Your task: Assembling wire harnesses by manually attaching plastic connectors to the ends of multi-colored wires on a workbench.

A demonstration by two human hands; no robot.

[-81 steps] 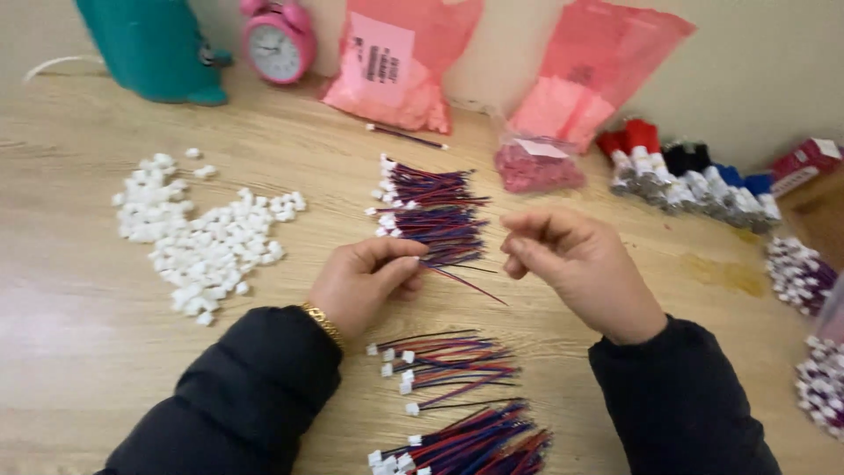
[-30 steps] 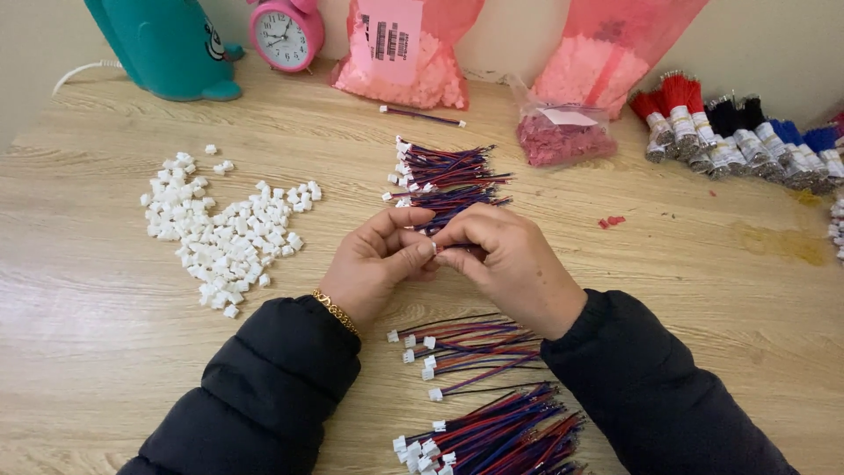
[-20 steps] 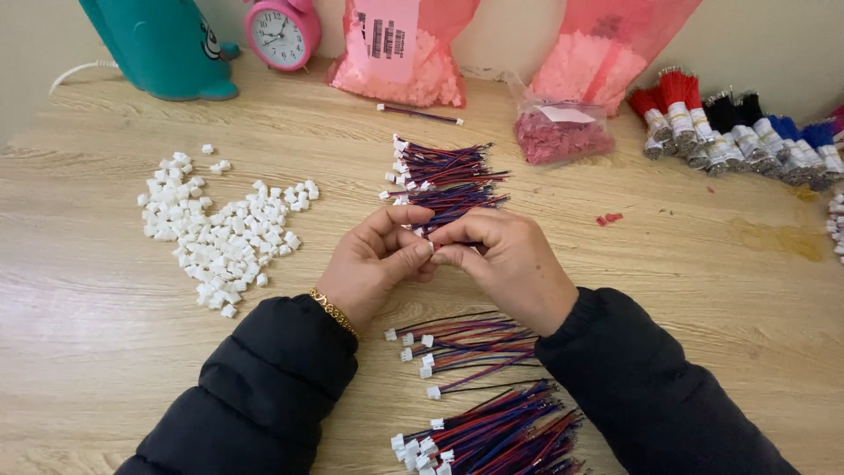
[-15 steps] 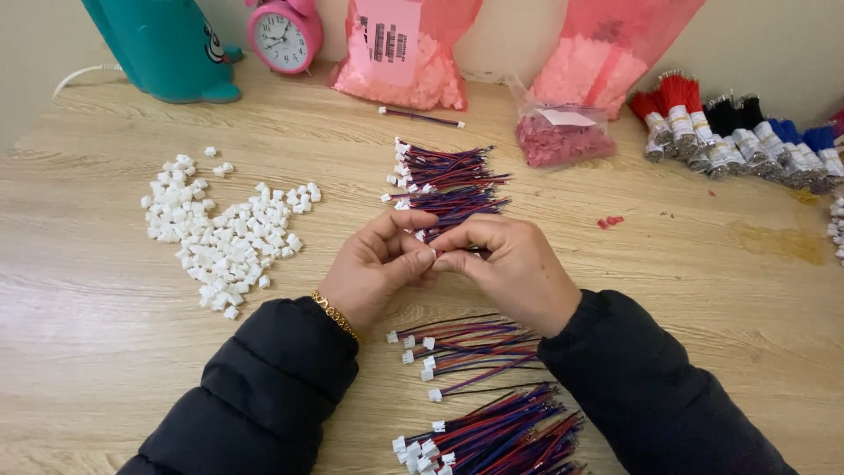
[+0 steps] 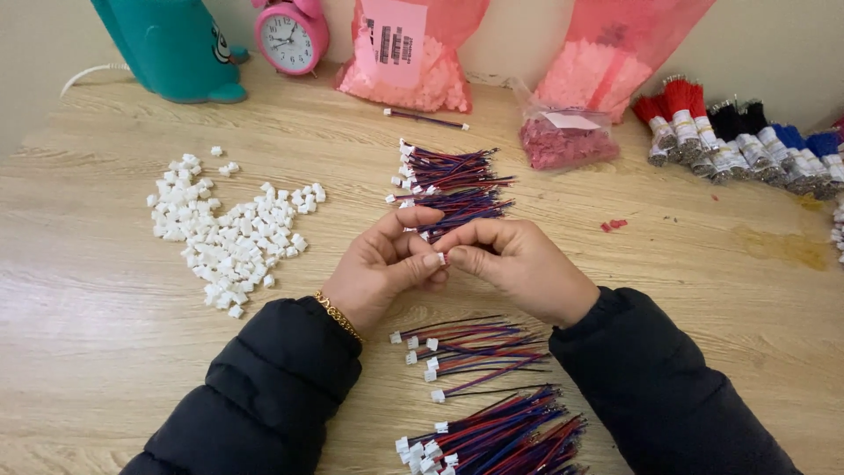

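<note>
My left hand [image 5: 382,268] and my right hand [image 5: 523,268] meet at the fingertips over the middle of the wooden table [image 5: 105,317]. Between thumbs and forefingers they pinch a small white connector [image 5: 441,258]; any wire on it is hidden by the fingers. Just beyond the hands lies a pile of red and blue wires [image 5: 453,189] with white plugs at their left ends. A smaller fan of the same wires [image 5: 470,347] lies under my wrists, and a thick bundle [image 5: 497,435] sits near the bottom edge. Loose white connectors [image 5: 229,233] are spread out to the left.
Along the back stand a teal object [image 5: 167,44], a pink alarm clock [image 5: 290,35], two pink bags [image 5: 404,53] and a small bag of pink parts [image 5: 567,141]. Red, black and blue tassel-like bundles [image 5: 747,145] lie at the right. Two red scraps [image 5: 613,225] lie nearby.
Earlier my hands were apart with a wire between them; they have come together at the fingertips. Over the last second they stay nearly still, pressing the small white piece.
</note>
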